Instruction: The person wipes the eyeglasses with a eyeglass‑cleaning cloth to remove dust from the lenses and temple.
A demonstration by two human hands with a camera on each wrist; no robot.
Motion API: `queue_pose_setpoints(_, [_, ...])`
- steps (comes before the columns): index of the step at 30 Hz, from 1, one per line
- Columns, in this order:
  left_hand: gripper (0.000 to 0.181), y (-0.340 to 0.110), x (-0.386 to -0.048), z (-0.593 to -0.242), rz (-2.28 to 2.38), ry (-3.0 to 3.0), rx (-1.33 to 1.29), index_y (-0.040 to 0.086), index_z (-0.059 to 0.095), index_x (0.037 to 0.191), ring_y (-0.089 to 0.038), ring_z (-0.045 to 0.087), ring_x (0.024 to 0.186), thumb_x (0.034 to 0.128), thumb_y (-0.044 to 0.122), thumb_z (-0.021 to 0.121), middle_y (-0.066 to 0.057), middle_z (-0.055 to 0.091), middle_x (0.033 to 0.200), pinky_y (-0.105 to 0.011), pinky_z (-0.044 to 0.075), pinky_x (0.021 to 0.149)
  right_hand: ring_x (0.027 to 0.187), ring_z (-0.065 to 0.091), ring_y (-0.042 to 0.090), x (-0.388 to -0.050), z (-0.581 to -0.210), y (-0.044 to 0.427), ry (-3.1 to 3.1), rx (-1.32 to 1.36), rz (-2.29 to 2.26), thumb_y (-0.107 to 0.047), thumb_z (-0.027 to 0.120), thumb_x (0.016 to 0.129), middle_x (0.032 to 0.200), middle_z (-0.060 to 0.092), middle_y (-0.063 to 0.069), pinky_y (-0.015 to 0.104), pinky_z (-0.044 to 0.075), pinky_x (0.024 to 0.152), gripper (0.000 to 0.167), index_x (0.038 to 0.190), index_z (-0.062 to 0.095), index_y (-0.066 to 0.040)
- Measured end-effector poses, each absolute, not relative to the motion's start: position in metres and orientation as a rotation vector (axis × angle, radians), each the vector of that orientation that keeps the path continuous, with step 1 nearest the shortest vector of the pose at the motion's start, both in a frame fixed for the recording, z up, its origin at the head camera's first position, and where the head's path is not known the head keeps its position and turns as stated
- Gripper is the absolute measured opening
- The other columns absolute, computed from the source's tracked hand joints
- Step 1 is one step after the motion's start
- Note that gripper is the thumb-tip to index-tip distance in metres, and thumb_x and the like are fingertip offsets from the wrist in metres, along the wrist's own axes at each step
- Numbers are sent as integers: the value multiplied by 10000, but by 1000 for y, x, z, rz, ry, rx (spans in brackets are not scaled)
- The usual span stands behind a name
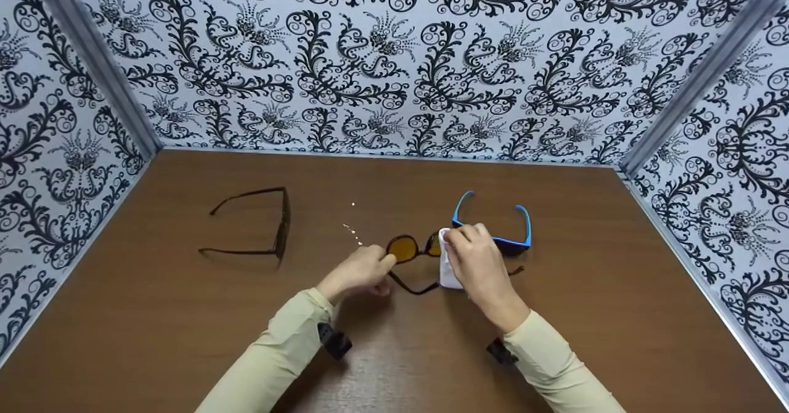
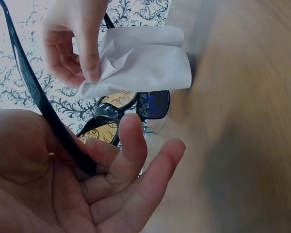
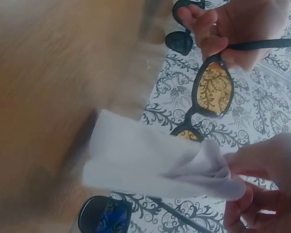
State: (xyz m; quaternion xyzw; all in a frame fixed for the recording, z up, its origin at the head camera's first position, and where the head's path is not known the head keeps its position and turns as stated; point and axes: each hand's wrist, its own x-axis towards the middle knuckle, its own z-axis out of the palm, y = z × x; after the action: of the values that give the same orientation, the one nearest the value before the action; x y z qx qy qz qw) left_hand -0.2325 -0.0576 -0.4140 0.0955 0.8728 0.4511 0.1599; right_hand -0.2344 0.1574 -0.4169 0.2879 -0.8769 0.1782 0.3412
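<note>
Centrally, in the head view, a pair of glossy black sunglasses with rounded amber lenses is held between the two hands, over the middle of the smooth, brown wood-grain surface. The left hand grips one end of the frame; the right hand pinches a soft white cloth that partly covers the other lens. Blue-armed glasses lie just beyond the right hand, while dark, angular glasses rest toward the surface's back left corner. Black scrollwork covers the pale walls.

From the left wrist, a slim, curved temple crosses the left palm, its hinge end pinched by thumb and forefinger, the remaining fingers loosely bent and apart.

From the right wrist, the cloth shows as thin, folded and creased, bunched between right thumb and fingers. It hangs across the nearer amber lens; whether it touches the lens cannot be told.
</note>
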Motion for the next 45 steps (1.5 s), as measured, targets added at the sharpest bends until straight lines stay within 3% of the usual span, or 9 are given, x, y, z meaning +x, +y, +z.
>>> queue_pose_setpoints(9, [248, -53, -229, -414, 1295, 2464, 350, 78, 458, 713, -291, 686, 634, 954, 126, 424, -204, 649, 740, -379, 560, 623, 673, 581, 325, -235, -420, 157, -2377, 468, 308, -32, 759, 777, 772, 657, 121, 454, 501, 615, 119, 843, 660, -29])
queue_pose_setpoints(15, [251, -50, -228, -415, 1351, 2431, 386, 16, 509, 745, -260, 670, 575, 957, 104, 409, -129, 639, 610, -374, 562, 604, 676, 572, 271, -237, -413, 156, -2424, 646, 483, -39, 771, 770, 729, 637, 51, 434, 469, 646, 144, 800, 633, -66])
queue_pose_setpoints(19, [231, -51, -228, -413, 1349, 2428, 373, 20, 511, 773, -254, 671, 584, 964, 106, 414, -105, 635, 618, -355, 560, 604, 655, 557, 249, -237, -411, 159, -2505, 699, 434, -55, 795, 740, 686, 640, 11, 437, 459, 622, 155, 744, 646, -98])
queue_pose_setpoints(25, [263, -53, -227, -405, 1274, 2467, 424, 17, 514, 751, -228, 672, 579, 976, 112, 418, -102, 641, 623, -303, 545, 582, 682, 578, 329, -235, -408, 161, -2449, 536, 256, -59, 765, 770, 712, 664, 93, 474, 447, 573, 100, 770, 666, -47])
queue_pose_setpoints(31, [280, -51, -227, -400, 1267, 2503, 484, 70, 492, 703, -208, 662, 550, 968, 109, 409, -66, 630, 589, -297, 539, 589, 794, 587, 320, -236, -402, 157, -2371, 526, 370, -67, 738, 821, 795, 674, 100, 474, 439, 694, 85, 833, 656, -45])
queue_pose_setpoints(39, [301, -50, -228, -402, 1108, 2700, 654, 60, 533, 669, -182, 605, 565, 945, 104, 422, -96, 650, 613, -352, 483, 653, 636, 546, 242, -234, -395, 161, -2552, 549, 420, -84, 796, 751, 658, 632, -1, 407, 414, 587, 117, 756, 679, -89])
queue_pose_setpoints(45, [293, -51, -227, -398, 1071, 2720, 671, 65, 531, 659, -225, 614, 616, 929, 101, 423, -107, 663, 617, -373, 483, 679, 658, 556, 292, -235, -395, 163, -2454, 434, 305, -92, 774, 779, 661, 632, 48, 421, 389, 603, 123, 746, 657, -71])
